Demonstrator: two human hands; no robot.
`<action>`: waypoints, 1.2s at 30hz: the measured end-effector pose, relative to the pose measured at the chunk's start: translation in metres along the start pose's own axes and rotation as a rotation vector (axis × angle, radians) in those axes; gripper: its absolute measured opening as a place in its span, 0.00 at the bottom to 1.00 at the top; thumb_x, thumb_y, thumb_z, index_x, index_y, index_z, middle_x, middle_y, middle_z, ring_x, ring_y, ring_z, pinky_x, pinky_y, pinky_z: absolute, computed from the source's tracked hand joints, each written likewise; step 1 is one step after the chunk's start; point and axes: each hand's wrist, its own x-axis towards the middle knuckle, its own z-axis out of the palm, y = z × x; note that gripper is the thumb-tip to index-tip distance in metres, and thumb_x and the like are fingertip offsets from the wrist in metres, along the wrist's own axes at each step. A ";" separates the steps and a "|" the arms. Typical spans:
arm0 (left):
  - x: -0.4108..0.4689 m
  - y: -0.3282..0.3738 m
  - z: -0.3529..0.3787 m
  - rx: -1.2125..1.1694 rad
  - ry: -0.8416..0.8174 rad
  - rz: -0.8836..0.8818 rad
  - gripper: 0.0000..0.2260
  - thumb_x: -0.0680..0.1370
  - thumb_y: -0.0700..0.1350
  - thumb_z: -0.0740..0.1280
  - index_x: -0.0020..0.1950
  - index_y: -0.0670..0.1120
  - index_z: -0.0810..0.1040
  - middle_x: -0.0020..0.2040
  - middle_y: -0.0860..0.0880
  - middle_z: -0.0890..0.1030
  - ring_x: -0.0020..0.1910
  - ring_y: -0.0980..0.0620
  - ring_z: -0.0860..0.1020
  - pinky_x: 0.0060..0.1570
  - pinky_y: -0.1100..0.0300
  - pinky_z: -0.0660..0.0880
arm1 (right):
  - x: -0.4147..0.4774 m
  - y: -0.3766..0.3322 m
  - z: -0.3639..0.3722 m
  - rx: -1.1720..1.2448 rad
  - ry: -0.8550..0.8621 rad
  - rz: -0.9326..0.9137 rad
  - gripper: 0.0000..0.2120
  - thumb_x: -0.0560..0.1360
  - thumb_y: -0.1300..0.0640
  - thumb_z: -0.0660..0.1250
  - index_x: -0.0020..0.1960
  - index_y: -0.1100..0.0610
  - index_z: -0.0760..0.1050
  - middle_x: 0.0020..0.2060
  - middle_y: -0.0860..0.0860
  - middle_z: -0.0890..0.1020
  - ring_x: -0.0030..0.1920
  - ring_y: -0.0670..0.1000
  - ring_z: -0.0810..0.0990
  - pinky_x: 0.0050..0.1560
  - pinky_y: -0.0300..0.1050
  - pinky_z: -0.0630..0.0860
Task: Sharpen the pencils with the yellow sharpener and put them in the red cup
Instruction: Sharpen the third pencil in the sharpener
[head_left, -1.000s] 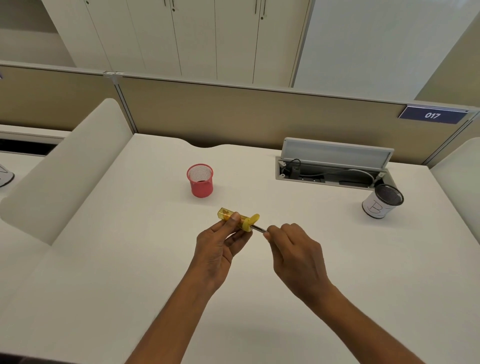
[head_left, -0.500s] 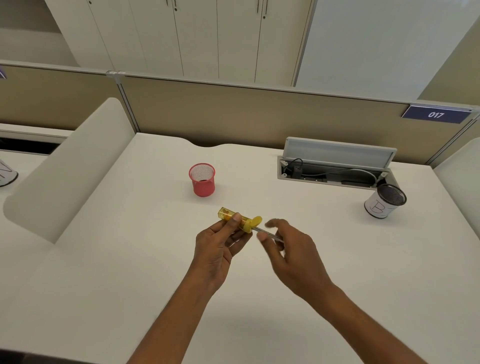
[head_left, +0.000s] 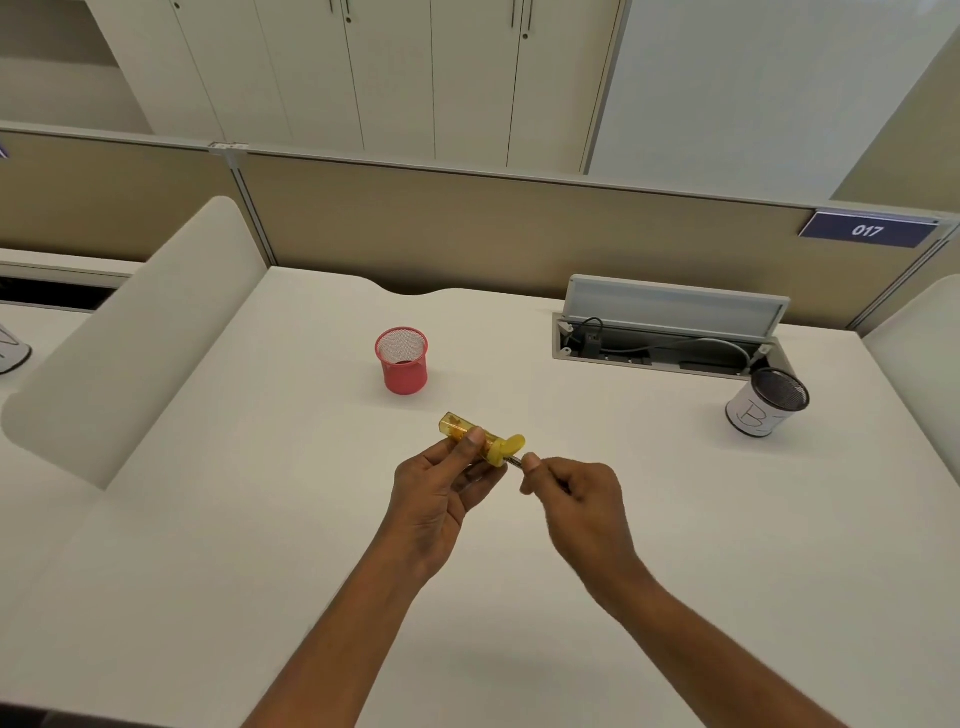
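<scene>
Open-plan office, cubicle row. White desk (head_left: 260, 519) boxed in by a tan partition (head_left: 467, 223) and a curved side divider (head_left: 130, 338). Plate "017" (head_left: 867, 230) on the partition. Flip-up cable tray (head_left: 660, 353) with plug and leads set in the desk. White cabinets (head_left: 415, 78) behind.
</scene>
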 end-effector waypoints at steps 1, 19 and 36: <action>0.001 0.000 0.000 0.012 0.000 0.003 0.14 0.76 0.42 0.72 0.57 0.34 0.82 0.56 0.35 0.85 0.56 0.41 0.85 0.52 0.53 0.84 | 0.002 -0.008 -0.003 0.170 -0.049 0.235 0.18 0.82 0.53 0.67 0.36 0.61 0.78 0.23 0.48 0.59 0.24 0.48 0.56 0.27 0.40 0.56; 0.001 0.002 -0.002 -0.050 0.037 0.001 0.15 0.77 0.40 0.71 0.59 0.31 0.81 0.55 0.35 0.85 0.53 0.43 0.86 0.51 0.53 0.84 | 0.014 0.030 -0.020 -1.000 0.181 -0.973 0.11 0.83 0.55 0.65 0.46 0.60 0.81 0.29 0.50 0.70 0.29 0.51 0.64 0.25 0.45 0.59; 0.006 0.010 0.000 -0.021 0.008 0.040 0.13 0.73 0.42 0.73 0.52 0.36 0.84 0.54 0.36 0.86 0.52 0.42 0.86 0.50 0.52 0.84 | 0.007 0.001 -0.013 -0.466 -0.040 -0.411 0.14 0.81 0.44 0.65 0.53 0.53 0.81 0.33 0.43 0.76 0.32 0.44 0.72 0.33 0.36 0.68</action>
